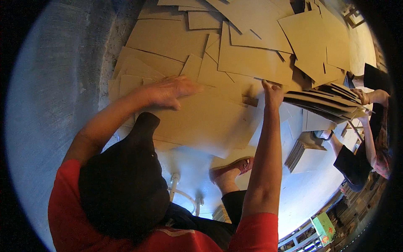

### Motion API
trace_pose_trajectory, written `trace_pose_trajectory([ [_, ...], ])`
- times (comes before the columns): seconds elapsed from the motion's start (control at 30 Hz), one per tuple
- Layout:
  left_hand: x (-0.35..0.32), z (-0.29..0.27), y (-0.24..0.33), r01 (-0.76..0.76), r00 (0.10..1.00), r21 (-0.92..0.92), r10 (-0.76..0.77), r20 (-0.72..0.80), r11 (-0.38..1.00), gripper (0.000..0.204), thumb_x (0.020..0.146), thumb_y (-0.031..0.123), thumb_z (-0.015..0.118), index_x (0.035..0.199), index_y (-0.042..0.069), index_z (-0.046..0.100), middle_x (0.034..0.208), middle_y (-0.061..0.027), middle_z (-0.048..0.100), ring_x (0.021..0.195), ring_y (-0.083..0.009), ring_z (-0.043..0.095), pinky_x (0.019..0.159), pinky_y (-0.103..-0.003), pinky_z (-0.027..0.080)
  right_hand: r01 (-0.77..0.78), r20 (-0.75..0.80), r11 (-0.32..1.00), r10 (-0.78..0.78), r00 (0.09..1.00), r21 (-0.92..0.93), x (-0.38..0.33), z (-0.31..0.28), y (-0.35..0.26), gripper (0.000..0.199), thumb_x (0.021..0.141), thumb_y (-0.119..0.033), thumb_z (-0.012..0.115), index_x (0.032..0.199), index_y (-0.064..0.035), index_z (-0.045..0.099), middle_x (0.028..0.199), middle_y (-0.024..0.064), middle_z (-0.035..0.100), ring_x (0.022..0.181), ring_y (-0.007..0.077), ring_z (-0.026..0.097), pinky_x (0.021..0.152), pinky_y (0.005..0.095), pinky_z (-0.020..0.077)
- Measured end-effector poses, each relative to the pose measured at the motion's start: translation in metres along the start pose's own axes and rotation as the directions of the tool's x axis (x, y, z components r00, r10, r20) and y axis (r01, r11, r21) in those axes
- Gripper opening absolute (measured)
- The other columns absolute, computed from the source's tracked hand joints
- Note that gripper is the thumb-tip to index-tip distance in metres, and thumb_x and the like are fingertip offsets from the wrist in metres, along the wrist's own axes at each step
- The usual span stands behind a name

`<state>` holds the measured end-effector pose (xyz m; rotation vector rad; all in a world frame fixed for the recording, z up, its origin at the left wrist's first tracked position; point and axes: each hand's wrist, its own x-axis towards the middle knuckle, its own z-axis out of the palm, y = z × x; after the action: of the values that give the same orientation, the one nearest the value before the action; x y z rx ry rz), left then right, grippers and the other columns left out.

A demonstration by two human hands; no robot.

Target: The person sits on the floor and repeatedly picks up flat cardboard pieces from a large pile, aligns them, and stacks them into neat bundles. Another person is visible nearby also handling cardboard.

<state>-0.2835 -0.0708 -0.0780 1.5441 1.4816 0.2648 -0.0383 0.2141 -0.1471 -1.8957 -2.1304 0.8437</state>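
Note:
My left hand (pixel 176 90) is stretched out flat, smeared by motion, over the left part of a brown cardboard sheet (pixel 205 119). That sheet lies in front of me, its near edge blurred. Beside its right end is my right hand (pixel 273 95), fingers curled closed. Whether it grips the sheet's edge or another piece cannot be made out. Beyond both hands spreads a loose heap of flat cardboard sheets (pixel 252 61), overlapping at many angles. A dark shape (pixel 121 189) at lower left covers part of the view near my left arm.
At right, another person's hand (pixel 364 96) holds a bundle of cardboard sheets (pixel 323 103). A squared stack of cardboard (pixel 304 153) stands on the floor by that person's feet. A grey wall (pixel 54 105) runs along the left. White stool legs (pixel 174 182) and my red shoe (pixel 231 168) are below.

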Motion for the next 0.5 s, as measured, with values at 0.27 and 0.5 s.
trace_pose_trajectory([
  [0.27, -0.008, 0.023, -0.012, -0.184, 0.963, 0.049, 0.19, -0.19, 0.982, 0.093, 0.059, 0.01, 0.082, 0.14, 0.011, 0.038, 0.145, -0.0146, 0.035, 0.129, -0.0349, 0.036, 0.108, -0.045, 0.033, -0.754, 0.715, 0.224, 0.239, 0.657, 0.618, 0.024, 0.028, -0.06, 0.018, 0.091, -0.026, 0.062, 0.085, -0.0094, 0.057, 0.065, 0.006, 0.06, 0.048, 0.0164, 0.052, 0.041, 0.0288, 0.0423],
  [0.5, -0.008, 0.007, 0.002, -0.115, 0.987, 0.042, 0.119, -0.11, 0.993, 0.092, 0.059, 0.016, 0.083, 0.139, 0.008, 0.039, 0.138, -0.0147, 0.042, 0.129, -0.0344, 0.036, 0.107, -0.045, 0.033, -0.678, 0.635, 0.25, 0.238, 0.735, 0.691, -0.001, 0.041, -0.089, 0.007, 0.09, -0.016, 0.06, 0.09, -0.0091, 0.062, 0.073, 0.0053, 0.062, 0.06, 0.0181, 0.058, 0.047, 0.0298, 0.046],
])
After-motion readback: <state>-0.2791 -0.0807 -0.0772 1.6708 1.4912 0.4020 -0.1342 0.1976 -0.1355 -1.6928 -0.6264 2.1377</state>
